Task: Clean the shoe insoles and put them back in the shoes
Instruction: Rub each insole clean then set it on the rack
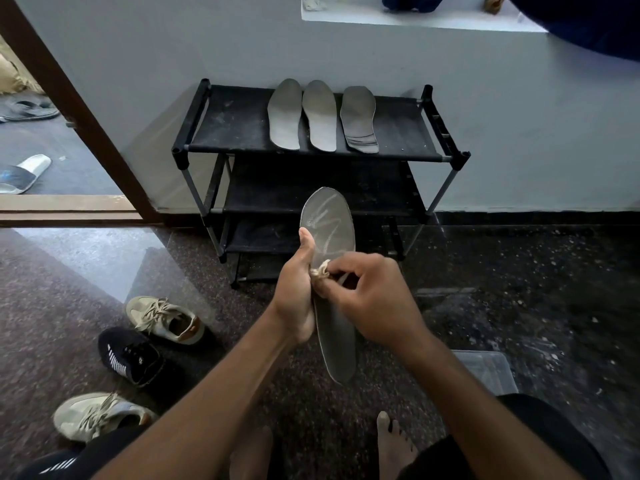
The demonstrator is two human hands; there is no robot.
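Note:
My left hand (294, 292) grips a grey insole (329, 223) by its left edge, holding it upright in front of me with the thumb on its face. My right hand (370, 299) pinches a small beige cloth (320, 271) against the middle of that insole; wet streaks show on the upper part. Three more grey insoles (320, 116) lie side by side on the top shelf of a black shoe rack (242, 123). On the floor at my left stand a beige sneaker (166, 320), a black sneaker (130, 355) and a second beige sneaker (97, 415).
The rack stands against a pale wall. A doorway with a brown frame (79, 109) opens at the left, with sandals (24, 173) beyond it. A clear plastic box (488, 372) sits on the speckled floor under my right forearm. My bare feet (391, 441) are below.

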